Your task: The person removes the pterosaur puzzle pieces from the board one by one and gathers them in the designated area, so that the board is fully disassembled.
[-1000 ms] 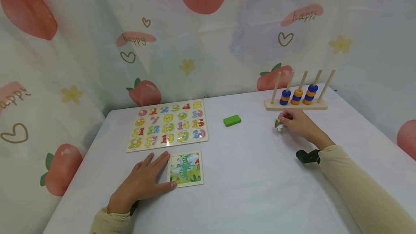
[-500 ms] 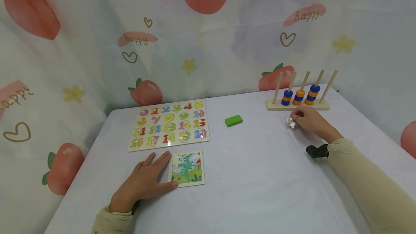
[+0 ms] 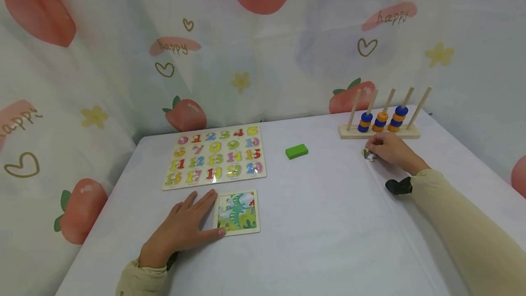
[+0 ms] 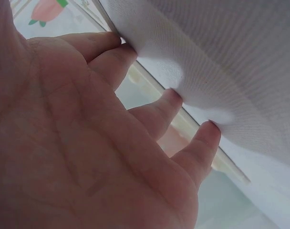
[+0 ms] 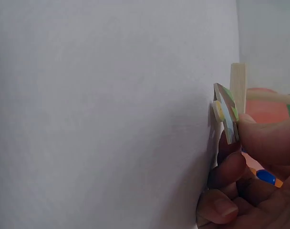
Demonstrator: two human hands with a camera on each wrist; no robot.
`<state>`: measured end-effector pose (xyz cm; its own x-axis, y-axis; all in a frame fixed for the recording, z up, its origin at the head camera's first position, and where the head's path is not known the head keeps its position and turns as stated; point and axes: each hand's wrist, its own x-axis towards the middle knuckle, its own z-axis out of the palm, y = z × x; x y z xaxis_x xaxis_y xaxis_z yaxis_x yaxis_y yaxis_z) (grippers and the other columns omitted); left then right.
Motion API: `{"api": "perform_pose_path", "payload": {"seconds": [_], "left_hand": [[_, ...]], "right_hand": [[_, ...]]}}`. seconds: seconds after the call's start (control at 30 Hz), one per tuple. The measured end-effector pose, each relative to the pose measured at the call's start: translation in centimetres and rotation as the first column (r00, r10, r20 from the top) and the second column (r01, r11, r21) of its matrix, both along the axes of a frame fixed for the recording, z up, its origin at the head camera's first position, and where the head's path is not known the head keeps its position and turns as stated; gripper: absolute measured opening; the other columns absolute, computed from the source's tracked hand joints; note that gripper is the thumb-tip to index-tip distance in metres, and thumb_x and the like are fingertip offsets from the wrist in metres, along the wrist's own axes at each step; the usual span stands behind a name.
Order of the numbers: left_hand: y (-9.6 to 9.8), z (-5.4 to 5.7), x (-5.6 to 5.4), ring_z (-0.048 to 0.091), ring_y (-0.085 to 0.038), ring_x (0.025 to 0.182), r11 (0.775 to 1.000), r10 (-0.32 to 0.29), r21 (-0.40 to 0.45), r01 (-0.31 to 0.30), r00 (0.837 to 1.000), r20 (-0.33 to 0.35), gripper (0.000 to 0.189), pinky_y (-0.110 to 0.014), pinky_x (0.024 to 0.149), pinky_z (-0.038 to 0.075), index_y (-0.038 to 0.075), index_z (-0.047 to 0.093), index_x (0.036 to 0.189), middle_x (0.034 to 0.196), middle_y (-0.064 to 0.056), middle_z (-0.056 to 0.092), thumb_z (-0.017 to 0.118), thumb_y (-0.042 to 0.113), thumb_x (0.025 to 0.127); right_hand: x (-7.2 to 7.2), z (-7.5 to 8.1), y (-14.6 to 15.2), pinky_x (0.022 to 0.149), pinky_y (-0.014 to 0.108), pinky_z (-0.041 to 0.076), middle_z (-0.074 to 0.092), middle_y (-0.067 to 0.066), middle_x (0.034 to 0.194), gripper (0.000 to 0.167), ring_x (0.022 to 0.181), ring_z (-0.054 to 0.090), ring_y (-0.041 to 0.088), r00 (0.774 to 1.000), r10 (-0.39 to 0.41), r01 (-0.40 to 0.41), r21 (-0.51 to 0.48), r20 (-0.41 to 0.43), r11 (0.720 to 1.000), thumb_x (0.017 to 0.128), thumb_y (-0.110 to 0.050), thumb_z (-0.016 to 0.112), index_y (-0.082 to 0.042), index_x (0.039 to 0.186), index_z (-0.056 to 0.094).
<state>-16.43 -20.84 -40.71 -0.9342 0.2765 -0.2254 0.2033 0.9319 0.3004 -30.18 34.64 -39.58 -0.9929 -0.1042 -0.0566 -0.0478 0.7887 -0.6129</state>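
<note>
My right hand point(image 3: 393, 150) pinches a small jigsaw puzzle piece point(image 5: 226, 113) between thumb and fingers, low over the white tablecloth. In the right wrist view the piece is tilted and shows green and pale blue colours, with a rounded yellow tab. Spread out flat, my left hand point(image 3: 178, 229) rests at the left side of a square dinosaur puzzle point(image 3: 240, 214) in a pale wooden frame. Its thumb lies on the frame's lower left corner, and its fingertips are at the upper left one. From the left wrist, the fingertips point(image 4: 209, 131) touch the cloth.
A wooden number board point(image 3: 215, 155) with coloured numerals lies behind the dinosaur puzzle. Right of it is a green block point(image 3: 297, 151). A peg abacus point(image 3: 380, 134) with blue and orange beads stands just beyond my right hand. A fruit-print curtain point(image 3: 279, 67) closes off the back.
My right hand has moved to the right with the puzzle piece, then stayed near the abacus, and the piece's angle has changed. My left hand has stayed at the dinosaur puzzle.
</note>
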Motion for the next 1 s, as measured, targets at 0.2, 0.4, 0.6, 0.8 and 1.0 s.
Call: {"api": "perform_pose_path", "payload": {"seconds": [0.2, 0.4, 0.6, 0.8, 1.0], "left_hand": [[0.0, 0.2, 0.1, 0.021, -0.047, 0.159, 1.000, 0.001, 0.003, 0.000, 1.000, -0.010, 0.106, -0.071, 0.122, 0.020, 0.017, 0.035, 0.170, 0.172, -0.010, 0.036, 0.076, 0.070, 0.088], [0.0, 0.2, 0.2, 0.020, -0.047, 0.159, 1.000, 0.006, 0.003, -0.006, 1.000, -0.005, 0.106, -0.070, 0.123, 0.020, 0.017, 0.035, 0.170, 0.172, -0.010, 0.036, 0.077, 0.069, 0.087], [0.1, 0.0, 0.0, 0.020, -0.046, 0.159, 1.000, 0.010, -0.004, -0.010, 1.000, -0.007, 0.107, -0.070, 0.123, 0.020, 0.019, 0.034, 0.170, 0.172, -0.010, 0.036, 0.077, 0.070, 0.087], [0.1, 0.0, 0.0, 0.020, -0.046, 0.159, 1.000, 0.010, -0.004, -0.010, 1.000, -0.008, 0.106, -0.070, 0.123, 0.020, 0.018, 0.035, 0.170, 0.172, -0.010, 0.035, 0.078, 0.070, 0.087], [0.1, 0.0, 0.0, 0.019, -0.046, 0.159, 1.000, 0.008, -0.004, -0.008, 1.000, -0.006, 0.106, -0.070, 0.123, 0.019, 0.018, 0.035, 0.170, 0.173, -0.008, 0.034, 0.077, 0.070, 0.087]], "right_hand": [[-0.2, -0.2, -0.1, 0.090, 0.052, 0.049, 0.064, 0.022, 0.101, 0.021, 0.097, 0.053, 0.039, 0.999, -0.007, 0.007, 0.010, -0.033, 1.000, 0.109, -0.004, 0.058, 0.014, 0.116, 0.066], [-0.1, -0.5, -0.1, 0.096, 0.058, 0.049, 0.064, 0.025, 0.105, 0.022, 0.100, 0.054, 0.042, 0.999, -0.027, 0.027, 0.003, -0.043, 1.000, 0.109, -0.005, 0.058, 0.014, 0.117, 0.066], [0.1, -0.6, -0.2, 0.087, 0.051, 0.051, 0.065, 0.029, 0.109, 0.028, 0.097, 0.056, 0.040, 0.995, -0.071, 0.071, 0.000, -0.071, 0.997, 0.110, -0.010, 0.055, 0.014, 0.121, 0.065], [0.1, -0.6, -0.5, 0.077, 0.038, 0.050, 0.066, 0.027, 0.107, 0.033, 0.093, 0.057, 0.036, 0.991, -0.110, 0.107, -0.033, -0.078, 0.994, 0.111, -0.015, 0.054, 0.015, 0.123, 0.064], [0.4, 0.0, -1.3, 0.076, 0.033, 0.049, 0.066, 0.024, 0.107, 0.040, 0.094, 0.058, 0.034, 0.989, -0.120, 0.113, -0.082, -0.087, 0.990, 0.114, -0.022, 0.051, 0.014, 0.129, 0.062]]}}
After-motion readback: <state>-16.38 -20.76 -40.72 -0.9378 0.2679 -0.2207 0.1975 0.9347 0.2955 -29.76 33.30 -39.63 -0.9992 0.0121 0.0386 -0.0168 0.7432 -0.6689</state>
